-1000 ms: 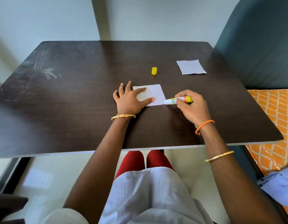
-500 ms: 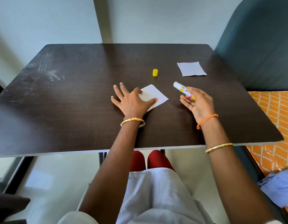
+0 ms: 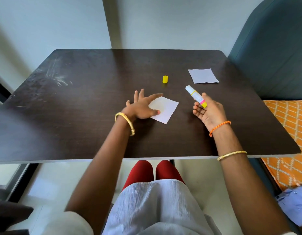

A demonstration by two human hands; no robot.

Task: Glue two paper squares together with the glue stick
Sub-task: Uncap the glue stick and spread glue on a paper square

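Observation:
One white paper square (image 3: 164, 109) lies turned like a diamond in the middle of the dark table (image 3: 79, 107). My left hand (image 3: 141, 106) is spread over its left corner, fingers straight, thumb on the sheet. My right hand (image 3: 208, 112) is raised palm-up to the right of that square and holds the uncapped glue stick (image 3: 196, 97), its white tip pointing up and away. The stick's yellow cap (image 3: 165, 79) stands upright behind the paper. A second white paper square (image 3: 203, 75) lies flat at the back right of the table.
A dark teal chair back (image 3: 273, 53) rises at the table's right rear. An orange patterned cushion (image 3: 289, 133) sits to the right, with blue cloth (image 3: 294, 202) below it. The table's front edge runs just above my lap.
My right hand lifted the glue stick off the near paper's edge and turned palm-up with the tip pointing away. My left hand turned the near square into a diamond.

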